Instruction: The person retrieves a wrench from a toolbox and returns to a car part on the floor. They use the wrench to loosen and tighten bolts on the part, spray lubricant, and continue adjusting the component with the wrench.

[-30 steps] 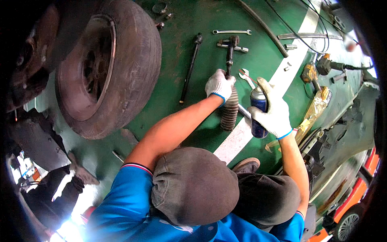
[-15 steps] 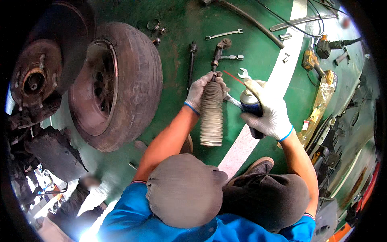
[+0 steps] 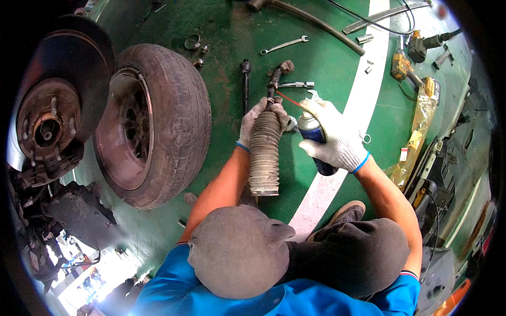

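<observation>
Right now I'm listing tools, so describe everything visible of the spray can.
The spray can is a blue cylinder, apparently metal, with a silvery shoulder and a thin red straw. It tilts, top toward the left, gripped in the gloved right hand. The straw points toward the jointed rod; spraying can't be judged.

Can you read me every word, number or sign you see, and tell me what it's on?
None can be read clearly.
Blue spray can in the right hand: any print is too blurred.
White tag at the yellowish plastic wrap: too small.
Tyre: no letters can be made out.
</observation>
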A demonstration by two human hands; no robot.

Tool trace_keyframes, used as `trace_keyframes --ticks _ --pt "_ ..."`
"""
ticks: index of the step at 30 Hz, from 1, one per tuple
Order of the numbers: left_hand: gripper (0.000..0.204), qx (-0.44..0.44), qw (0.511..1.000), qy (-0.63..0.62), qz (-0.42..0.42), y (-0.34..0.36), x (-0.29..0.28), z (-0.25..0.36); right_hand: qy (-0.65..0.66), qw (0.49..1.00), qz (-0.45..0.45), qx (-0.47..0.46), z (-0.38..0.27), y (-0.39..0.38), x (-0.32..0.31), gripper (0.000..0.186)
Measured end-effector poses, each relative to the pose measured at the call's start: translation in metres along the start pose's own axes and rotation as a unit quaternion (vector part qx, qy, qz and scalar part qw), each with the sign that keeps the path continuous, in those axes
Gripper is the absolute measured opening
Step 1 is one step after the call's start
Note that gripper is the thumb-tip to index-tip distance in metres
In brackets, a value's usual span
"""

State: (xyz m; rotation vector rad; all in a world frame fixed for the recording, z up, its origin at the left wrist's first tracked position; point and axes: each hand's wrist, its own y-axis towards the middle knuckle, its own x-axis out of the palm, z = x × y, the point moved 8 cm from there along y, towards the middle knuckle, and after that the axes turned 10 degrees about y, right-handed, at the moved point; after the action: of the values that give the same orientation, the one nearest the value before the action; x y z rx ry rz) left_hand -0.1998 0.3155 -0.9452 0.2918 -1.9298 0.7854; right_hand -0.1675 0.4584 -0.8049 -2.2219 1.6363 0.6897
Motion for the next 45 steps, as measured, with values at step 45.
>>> trace_keyframes --ticks 45 --pt "0.031 0.096 0.185 0.928 0.309 -0.014 -0.004 0.017 -0.09 0.993 -0.067 0.023 -0.018 0.002 0.004 0.077"
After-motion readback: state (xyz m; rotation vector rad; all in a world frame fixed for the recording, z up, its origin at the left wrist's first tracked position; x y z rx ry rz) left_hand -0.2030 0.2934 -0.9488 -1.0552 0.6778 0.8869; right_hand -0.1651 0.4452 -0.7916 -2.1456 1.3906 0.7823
